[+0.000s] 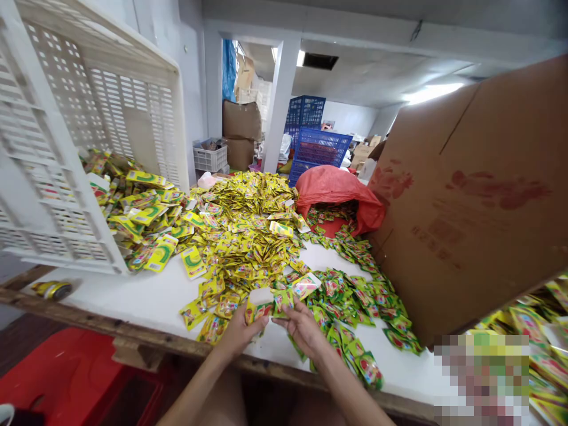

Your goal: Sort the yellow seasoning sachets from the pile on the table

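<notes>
1. One left hand (244, 332), gripping small yellow cardboard box (258, 309), over white worktop (106, 296).
2. One right hand (304, 328), pinching green foil sachet (283, 300) beside box.
3. Step, seemingly: boxing sachet; next move calls for steady alignment.

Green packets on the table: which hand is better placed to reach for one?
Probably the right hand: the loose green packets lie beside it, though it pinches a single packet. The left hand is farther from them and holds a small box.
</notes>
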`<state>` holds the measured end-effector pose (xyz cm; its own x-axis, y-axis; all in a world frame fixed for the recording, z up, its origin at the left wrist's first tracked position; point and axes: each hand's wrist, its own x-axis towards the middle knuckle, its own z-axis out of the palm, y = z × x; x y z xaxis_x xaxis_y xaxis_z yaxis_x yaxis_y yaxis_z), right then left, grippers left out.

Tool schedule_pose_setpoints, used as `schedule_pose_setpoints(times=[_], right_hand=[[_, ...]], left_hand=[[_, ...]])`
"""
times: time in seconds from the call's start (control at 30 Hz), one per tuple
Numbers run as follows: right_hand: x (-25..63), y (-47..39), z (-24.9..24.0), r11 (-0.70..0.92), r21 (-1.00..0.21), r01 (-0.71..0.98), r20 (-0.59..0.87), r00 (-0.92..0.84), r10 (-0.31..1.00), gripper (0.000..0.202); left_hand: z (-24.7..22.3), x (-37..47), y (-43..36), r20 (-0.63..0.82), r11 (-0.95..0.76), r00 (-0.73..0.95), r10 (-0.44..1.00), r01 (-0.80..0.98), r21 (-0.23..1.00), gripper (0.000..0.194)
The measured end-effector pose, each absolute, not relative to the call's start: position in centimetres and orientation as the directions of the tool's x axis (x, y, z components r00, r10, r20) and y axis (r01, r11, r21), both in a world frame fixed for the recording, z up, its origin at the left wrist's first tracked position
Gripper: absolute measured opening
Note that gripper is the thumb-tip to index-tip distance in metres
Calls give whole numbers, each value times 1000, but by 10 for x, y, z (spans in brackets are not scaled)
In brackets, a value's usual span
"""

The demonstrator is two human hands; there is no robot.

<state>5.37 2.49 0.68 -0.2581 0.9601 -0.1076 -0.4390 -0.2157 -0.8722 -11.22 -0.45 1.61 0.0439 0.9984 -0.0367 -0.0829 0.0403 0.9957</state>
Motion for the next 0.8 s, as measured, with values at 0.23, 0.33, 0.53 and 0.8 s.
schedule_pose_setpoints(times=[0.23,0.33,0.53,0.8], right_hand=[[45,25,3,-153,-870,-468,-78,-176,981,28],[48,27,12,-47,-944,-328,-11,-110,994,30],[53,29,53,217,-975,-46,222,-158,962,30],[56,21,69,622,-560,547,405,-474,782,2]], left_hand=[[4,-102,-13,-49,51,35,998,-57,997,46],[3,-102,-14,-78,84,69,995,-94,992,45],[19,-100,-10,-89,117,228,970,-114,987,27],[1,-90,-1,-9,34,214,977,-113,993,42]])
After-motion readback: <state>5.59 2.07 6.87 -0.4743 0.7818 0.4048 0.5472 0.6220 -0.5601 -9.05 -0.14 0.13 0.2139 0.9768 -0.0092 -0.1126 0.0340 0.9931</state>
